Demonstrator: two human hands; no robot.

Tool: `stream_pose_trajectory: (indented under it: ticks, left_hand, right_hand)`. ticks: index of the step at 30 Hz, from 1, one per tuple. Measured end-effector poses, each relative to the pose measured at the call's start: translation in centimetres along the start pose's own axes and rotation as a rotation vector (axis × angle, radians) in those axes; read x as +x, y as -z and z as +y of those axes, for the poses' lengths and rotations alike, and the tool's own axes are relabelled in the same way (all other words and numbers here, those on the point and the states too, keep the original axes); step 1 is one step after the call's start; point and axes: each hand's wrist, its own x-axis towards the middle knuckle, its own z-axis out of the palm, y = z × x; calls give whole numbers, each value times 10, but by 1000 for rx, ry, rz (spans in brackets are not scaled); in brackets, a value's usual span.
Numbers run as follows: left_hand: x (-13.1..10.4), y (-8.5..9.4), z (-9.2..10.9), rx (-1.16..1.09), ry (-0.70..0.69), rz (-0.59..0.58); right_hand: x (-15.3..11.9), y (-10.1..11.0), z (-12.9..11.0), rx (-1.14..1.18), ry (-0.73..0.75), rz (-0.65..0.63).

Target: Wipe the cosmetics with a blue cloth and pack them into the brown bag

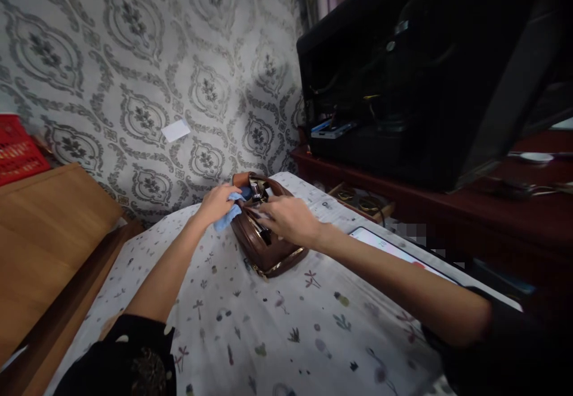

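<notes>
A small brown leather bag (264, 247) with gold trim lies on a white cloth printed with small plants and animals (277, 330). My left hand (218, 202) grips a light blue cloth (229, 214) pressed against the bag's upper left side. My right hand (286, 218) rests on top of the bag by its dark metal clasp (258, 192), fingers curled over the bag's top edge and holding it steady.
A phone or tablet (394, 250) with a lit screen lies to the right of the bag. Behind it a dark wooden shelf (447, 205) carries a large black box (425, 86). A wooden surface (45, 235) and a red crate (18, 148) are at left, patterned wallpaper behind.
</notes>
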Motion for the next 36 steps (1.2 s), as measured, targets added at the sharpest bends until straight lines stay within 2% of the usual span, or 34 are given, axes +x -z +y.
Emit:
stream_pose_trajectory:
  ticks: [3,6,13,16,19,25,30,33,36]
  left_hand:
    - [3,2,4,57,-9,-3]
    - [4,3,6,103,-2,2]
    - [6,-5,18,120,-26,15]
    - [10,-9,27,94,-66,9]
    - [18,-13,28,45,-50,23]
    - [26,-11,13,-167,-20,95]
    - [3,-9,-18,-348,130,298]
    - [-13,-24,-30,-419,276,379]
    - [-17,-52,-25,-499,349,384]
  right_hand:
    - [17,-5,-9,-52,31,-37]
    - [25,-11,-14,-56,-15,-74]
    - [23,-16,-22,-79,-93,-37]
    - [25,-18,-24,-101,-111,-24]
    - [26,-22,-22,-101,-106,-13]
    - [22,-23,-18,-72,-79,22]
    - [18,-18,-14,-30,-61,31]
    - [18,-18,-12,-10,-47,36]
    - [19,-20,-12,-7,-44,36]
